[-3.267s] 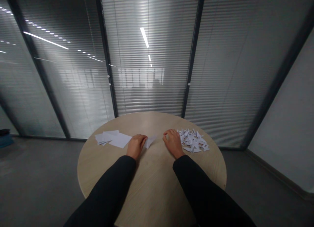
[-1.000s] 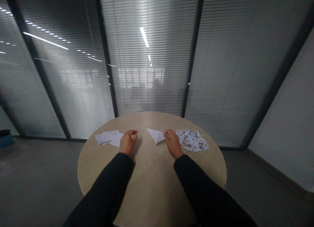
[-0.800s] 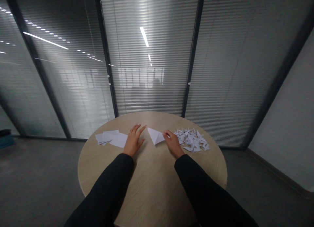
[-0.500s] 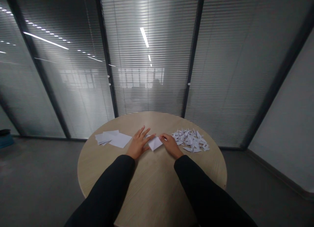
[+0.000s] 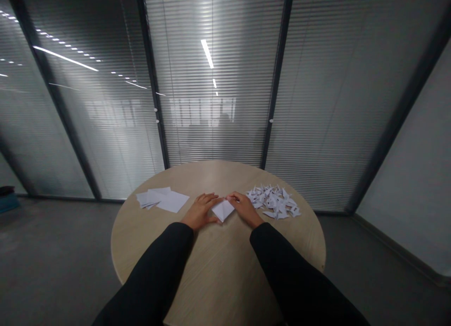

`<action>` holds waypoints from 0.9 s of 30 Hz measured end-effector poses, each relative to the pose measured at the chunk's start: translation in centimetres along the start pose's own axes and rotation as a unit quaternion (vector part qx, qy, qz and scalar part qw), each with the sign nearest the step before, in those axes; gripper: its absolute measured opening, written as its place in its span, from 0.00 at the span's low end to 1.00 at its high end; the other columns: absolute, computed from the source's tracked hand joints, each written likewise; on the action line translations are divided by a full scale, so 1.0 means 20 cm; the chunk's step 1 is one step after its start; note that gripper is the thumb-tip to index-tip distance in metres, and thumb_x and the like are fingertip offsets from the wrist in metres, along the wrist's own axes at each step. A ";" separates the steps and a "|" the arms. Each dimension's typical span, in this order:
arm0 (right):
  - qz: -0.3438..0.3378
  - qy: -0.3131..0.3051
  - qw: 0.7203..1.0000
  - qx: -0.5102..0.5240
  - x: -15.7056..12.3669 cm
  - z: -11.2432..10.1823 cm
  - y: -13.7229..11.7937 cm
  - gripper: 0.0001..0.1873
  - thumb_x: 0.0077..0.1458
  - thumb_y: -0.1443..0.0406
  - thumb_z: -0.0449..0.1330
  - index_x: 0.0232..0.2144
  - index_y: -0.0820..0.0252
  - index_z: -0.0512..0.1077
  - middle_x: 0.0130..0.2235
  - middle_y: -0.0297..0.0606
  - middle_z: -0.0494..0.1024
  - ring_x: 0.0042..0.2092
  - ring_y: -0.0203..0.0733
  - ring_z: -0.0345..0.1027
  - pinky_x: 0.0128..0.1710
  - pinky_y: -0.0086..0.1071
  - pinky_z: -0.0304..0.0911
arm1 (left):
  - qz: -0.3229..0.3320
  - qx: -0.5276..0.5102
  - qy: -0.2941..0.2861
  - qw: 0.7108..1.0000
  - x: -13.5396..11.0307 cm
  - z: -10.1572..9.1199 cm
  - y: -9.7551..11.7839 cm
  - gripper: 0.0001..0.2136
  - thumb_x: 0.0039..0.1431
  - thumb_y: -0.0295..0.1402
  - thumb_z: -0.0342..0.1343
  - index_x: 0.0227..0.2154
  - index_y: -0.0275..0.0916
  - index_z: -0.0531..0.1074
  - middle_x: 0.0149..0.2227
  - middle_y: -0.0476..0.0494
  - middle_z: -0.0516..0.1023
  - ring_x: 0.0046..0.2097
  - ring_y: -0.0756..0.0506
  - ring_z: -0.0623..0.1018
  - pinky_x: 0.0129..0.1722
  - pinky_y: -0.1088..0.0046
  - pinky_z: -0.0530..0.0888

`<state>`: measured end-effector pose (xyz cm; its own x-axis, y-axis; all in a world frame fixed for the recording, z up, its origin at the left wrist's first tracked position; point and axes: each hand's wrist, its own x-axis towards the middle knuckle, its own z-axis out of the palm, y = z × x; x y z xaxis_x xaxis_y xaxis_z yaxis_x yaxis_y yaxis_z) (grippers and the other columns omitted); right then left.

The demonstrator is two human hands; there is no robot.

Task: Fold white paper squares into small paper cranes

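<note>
A small folded sheet of white paper (image 5: 224,210) lies on the round table with one corner pointing toward me, and a crease shows down its middle. My left hand (image 5: 200,212) rests at the paper's left side, fingers stretched along its upper left edge and thumb apart near the lower corner. At the paper's upper right, my right hand (image 5: 245,208) is closed, fingertips pinched on its edge. The fingertips of both hands come near each other at the far edge of the paper.
Flat white paper sheets (image 5: 173,201) lie overlapping on the left of the wooden table (image 5: 218,269). A heap of small folded paper pieces (image 5: 275,201) sits just right of my right hand. Glass panels with blinds (image 5: 214,138) stand behind the table.
My left hand has turned and drawn its spread fingers closer together, its thumb shifting toward the near corner. The paper now shows more of its face. My right hand has barely moved.
</note>
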<state>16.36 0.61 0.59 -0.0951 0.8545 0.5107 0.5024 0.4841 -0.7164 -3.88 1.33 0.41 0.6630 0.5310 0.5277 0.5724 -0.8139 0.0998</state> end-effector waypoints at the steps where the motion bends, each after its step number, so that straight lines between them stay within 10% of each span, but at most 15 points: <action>1: 0.000 -0.001 1.000 -0.001 0.00 0.00 0.01 0.12 0.53 0.61 0.51 0.30 0.61 0.72 0.32 0.38 0.77 0.35 0.41 0.69 0.36 0.32 0.60 | -0.001 -0.005 -0.001 1.000 0.00 0.00 0.00 0.36 0.42 0.49 0.60 0.55 0.44 0.60 0.54 0.38 0.67 0.57 0.40 0.63 0.57 0.56 0.56; 27: -0.045 -0.019 0.998 -0.029 -0.02 0.00 -0.04 0.14 0.56 0.60 0.50 0.29 0.61 0.72 0.29 0.34 0.74 0.34 0.38 0.67 0.35 0.28 0.57 | -0.057 -0.077 -0.035 0.995 0.00 -0.08 0.09 0.20 0.62 0.41 0.39 0.52 0.40 0.65 0.46 0.39 0.73 0.47 0.44 0.72 0.48 0.69 0.65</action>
<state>16.01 -0.10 0.94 -0.1728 0.8155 0.5524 0.5395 0.5476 -0.6397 -3.56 -0.42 1.91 0.6332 0.6320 0.4467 0.5685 -0.7715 0.2856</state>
